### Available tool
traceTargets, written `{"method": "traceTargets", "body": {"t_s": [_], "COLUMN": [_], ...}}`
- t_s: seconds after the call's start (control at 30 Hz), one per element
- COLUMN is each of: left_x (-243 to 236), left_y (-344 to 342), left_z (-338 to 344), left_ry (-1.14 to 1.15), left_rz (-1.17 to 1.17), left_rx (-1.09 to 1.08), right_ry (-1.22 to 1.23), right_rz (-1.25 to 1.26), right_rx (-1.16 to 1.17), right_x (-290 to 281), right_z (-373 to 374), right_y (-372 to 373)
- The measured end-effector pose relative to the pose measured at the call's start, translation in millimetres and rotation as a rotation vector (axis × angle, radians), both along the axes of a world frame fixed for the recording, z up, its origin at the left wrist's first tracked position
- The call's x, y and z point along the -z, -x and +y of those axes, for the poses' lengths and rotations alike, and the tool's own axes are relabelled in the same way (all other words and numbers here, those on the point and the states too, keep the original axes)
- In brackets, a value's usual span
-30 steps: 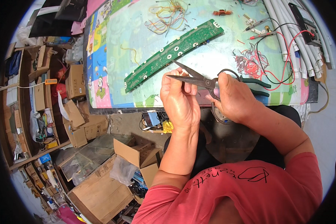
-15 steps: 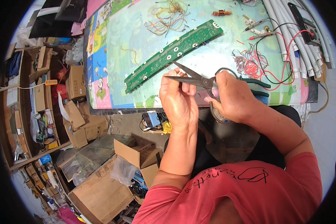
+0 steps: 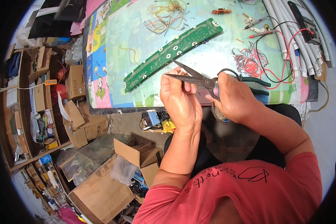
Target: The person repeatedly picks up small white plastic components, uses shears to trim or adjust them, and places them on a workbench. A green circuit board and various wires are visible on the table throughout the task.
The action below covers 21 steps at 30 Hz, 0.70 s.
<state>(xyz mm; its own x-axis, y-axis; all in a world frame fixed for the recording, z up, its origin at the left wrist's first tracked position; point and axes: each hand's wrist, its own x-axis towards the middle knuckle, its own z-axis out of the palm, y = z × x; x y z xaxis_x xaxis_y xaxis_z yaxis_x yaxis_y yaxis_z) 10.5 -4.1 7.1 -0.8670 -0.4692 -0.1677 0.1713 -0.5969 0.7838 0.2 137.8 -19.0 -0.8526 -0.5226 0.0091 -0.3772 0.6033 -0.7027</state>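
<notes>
- Right hand holds scissors, blades apart, over the counter.
- Left hand curls its fingers by them — holding what, I can't tell.
- Maybe a cutting step — next needs care.

Two bare hands were counted: one left hand and one right hand. One pair of scissors with two blades was seen, as was one pair of pliers with two handles. One green circuit board, one copper-wound coil and one multimeter were counted, along with two test probes, one black probe and one red probe. Two large wire tangles were counted: one mostly yellow tangle and one red-and-black tangle. Several white corrugated tubes could not be counted exactly.
</notes>
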Motion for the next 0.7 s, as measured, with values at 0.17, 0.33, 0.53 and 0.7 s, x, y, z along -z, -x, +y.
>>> {"method": "traceTargets", "body": {"t_s": [0.17,0.33,0.53,0.7], "left_x": [1,5,0,-2], "left_y": [0,3,6,10], "left_z": [-3,-5,-8,-19], "left_ry": [0.037,0.025,-0.098,-0.212], "left_rz": [0.034,0.039,0.010,0.013], "left_rx": [0.002,0.014,0.091,0.226], "right_ry": [0.009,-0.009,0.099,0.307], "right_rz": [-0.006,-0.093,-0.391,-0.580], "right_rx": [-0.036,-0.063,-0.160,-0.237], "right_x": [1,-4,-16,-19], "right_z": [0,2,8,16], "right_y": [-1,3,16,26]}}
